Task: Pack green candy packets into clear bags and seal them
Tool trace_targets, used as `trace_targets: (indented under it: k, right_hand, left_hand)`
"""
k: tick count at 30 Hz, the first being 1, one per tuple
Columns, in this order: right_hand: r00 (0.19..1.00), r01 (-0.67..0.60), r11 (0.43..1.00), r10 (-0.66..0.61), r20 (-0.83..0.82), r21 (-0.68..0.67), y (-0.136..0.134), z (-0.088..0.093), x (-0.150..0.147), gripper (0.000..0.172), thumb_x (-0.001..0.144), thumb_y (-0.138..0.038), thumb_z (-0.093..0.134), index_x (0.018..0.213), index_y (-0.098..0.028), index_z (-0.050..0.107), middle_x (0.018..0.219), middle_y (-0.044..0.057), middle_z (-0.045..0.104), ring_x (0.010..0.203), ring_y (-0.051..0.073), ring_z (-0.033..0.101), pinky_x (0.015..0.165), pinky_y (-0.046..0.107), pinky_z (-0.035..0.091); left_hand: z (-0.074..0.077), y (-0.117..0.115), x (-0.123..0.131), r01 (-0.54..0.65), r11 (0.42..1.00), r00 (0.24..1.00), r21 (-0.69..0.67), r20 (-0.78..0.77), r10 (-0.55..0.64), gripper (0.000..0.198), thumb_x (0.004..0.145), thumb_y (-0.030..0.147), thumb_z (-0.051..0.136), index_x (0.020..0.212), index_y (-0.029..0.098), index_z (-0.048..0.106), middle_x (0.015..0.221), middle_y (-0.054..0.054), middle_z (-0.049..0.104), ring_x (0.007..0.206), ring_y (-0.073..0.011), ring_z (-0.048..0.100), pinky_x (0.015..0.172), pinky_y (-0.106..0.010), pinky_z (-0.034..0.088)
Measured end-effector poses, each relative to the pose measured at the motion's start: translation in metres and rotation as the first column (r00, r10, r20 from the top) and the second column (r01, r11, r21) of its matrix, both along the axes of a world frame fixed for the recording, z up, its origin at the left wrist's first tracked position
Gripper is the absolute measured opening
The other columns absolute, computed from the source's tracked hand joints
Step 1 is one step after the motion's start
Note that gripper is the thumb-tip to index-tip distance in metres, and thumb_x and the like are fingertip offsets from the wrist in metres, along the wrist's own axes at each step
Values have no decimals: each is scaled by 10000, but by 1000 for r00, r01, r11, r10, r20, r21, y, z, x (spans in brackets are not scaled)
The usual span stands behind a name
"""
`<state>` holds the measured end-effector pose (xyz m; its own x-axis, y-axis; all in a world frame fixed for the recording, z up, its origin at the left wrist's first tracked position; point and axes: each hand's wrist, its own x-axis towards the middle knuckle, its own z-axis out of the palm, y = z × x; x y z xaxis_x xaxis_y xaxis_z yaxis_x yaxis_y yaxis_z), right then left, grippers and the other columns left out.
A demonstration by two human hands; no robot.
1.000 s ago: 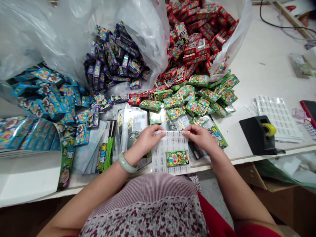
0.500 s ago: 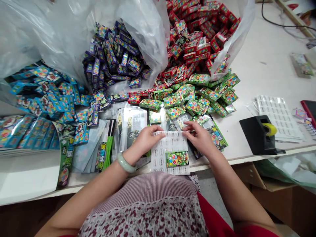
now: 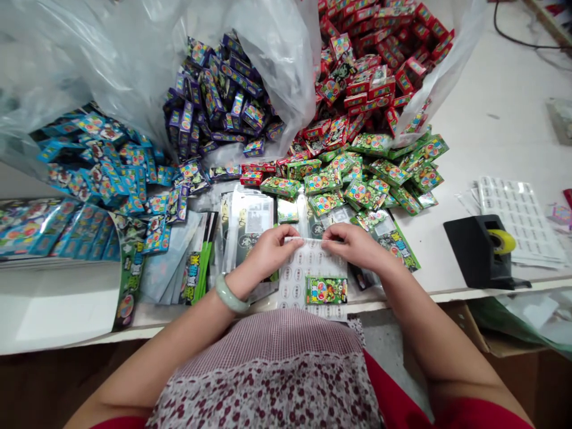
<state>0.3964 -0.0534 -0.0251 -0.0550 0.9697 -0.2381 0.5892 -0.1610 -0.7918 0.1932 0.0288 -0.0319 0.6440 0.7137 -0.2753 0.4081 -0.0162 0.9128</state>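
A white sheet of round printed stickers (image 3: 292, 275) lies at the table's front edge, against the apron. My left hand (image 3: 273, 253), with a pale green bangle at the wrist, pinches the sheet's top edge. Closed on the same edge a short way to the right is my right hand (image 3: 357, 245). Between the two hands the edge looks bent over. A small green printed box (image 3: 327, 290) rests on the lower right of the sheet. Just beyond my fingers lie flat dark printed bags (image 3: 250, 217) and one box with a pale side (image 3: 287, 210).
Heaps of blue packets (image 3: 114, 158), purple boxes (image 3: 214, 98), red boxes (image 3: 379, 59) and green boxes (image 3: 379, 167) spread behind, partly inside clear plastic bags (image 3: 286, 59). On the right stand a black tape dispenser (image 3: 473, 250) and more sticker sheets (image 3: 513, 208). A white tray (image 3: 58, 298) sits left.
My right hand has moved inward toward the left and its fingers have closed on the sheet's top edge. The whole view has shifted slightly.
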Motion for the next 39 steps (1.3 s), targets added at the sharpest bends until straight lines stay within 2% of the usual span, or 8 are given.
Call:
trace_targets:
  k: [7, 10, 15, 22, 27, 30, 36, 39]
  right_hand:
    - [998, 17, 1000, -17, -57, -2, -4, -1, 0, 70, 820, -297, 627, 833, -238, 663, 852, 23, 684, 795, 176, 597, 720, 315, 439]
    - [994, 33, 999, -32, -105, 0, -5, -2, -3, 181, 775, -318, 690, 938, -244, 662, 927, 31, 686, 852, 186, 605, 773, 327, 462]
    - [998, 44, 999, -44, -40, -8, -3, 1, -8, 58, 802, -288, 641, 831, -238, 649, 818, 15, 676, 767, 176, 591, 701, 315, 440]
    - [992, 64, 997, -68, -103, -39, -8, -5, 1, 89, 821, -292, 605, 762, -230, 629, 761, 6, 664, 709, 159, 577, 646, 294, 425]
    - [992, 68, 996, -74, -103, -63, -10, -3, 1, 104, 827, -300, 584, 766, -227, 627, 742, 8, 649, 689, 156, 560, 617, 290, 417]
    - [993, 72, 994, -79, -88, -81, -10, -2, 0, 104, 826, -292, 579, 758, -226, 622, 721, 8, 639, 660, 151, 541, 585, 284, 407]
    - [996, 41, 993, -49, -72, -107, -12, -5, 3, 135, 835, -333, 589, 760, -228, 629, 722, 10, 637, 663, 157, 539, 578, 286, 412]
    - [998, 16, 997, -20, -55, -73, -10, -1, 0, 93, 829, -320, 606, 816, -239, 650, 787, 22, 665, 710, 171, 575, 640, 311, 446]
  left_hand:
    - [-1, -3, -2, -18, 1000, 1000, 18, 2, 18, 111, 793, 274, 597, 755, 170, 596, 694, 8, 569, 647, -123, 484, 591, -252, 392]
    - [0, -4, -2, -22, 999, 1000, 23, 21, 22, 104, 784, 265, 610, 744, 172, 585, 695, 11, 563, 668, -127, 489, 614, -255, 404]
    - [2, -5, -5, -16, 1000, 999, -22, 44, 17, 133, 785, 295, 625, 823, 169, 610, 765, -7, 595, 699, -133, 513, 636, -268, 417]
    - [-4, -7, -16, -63, 993, 995, -96, 73, 70, 152, 804, 325, 613, 833, 178, 588, 725, -8, 582, 646, -126, 508, 593, -272, 418]
    - [-6, -12, -15, -123, 985, 981, -123, 137, 139, 80, 793, 249, 587, 837, 185, 607, 763, -5, 599, 703, -130, 534, 638, -271, 438]
    - [-4, -12, -14, -143, 982, 977, -124, 142, 160, 66, 780, 222, 585, 821, 184, 621, 790, -10, 624, 726, -135, 550, 658, -274, 450]
    - [-4, -12, -15, -157, 985, 984, -72, 71, 162, 114, 808, 266, 586, 748, 175, 617, 689, 6, 602, 654, -123, 525, 617, -263, 444]
    - [-4, -13, -15, -159, 985, 983, -68, 78, 164, 64, 802, 220, 589, 797, 174, 632, 722, 6, 620, 671, -123, 539, 624, -260, 447]
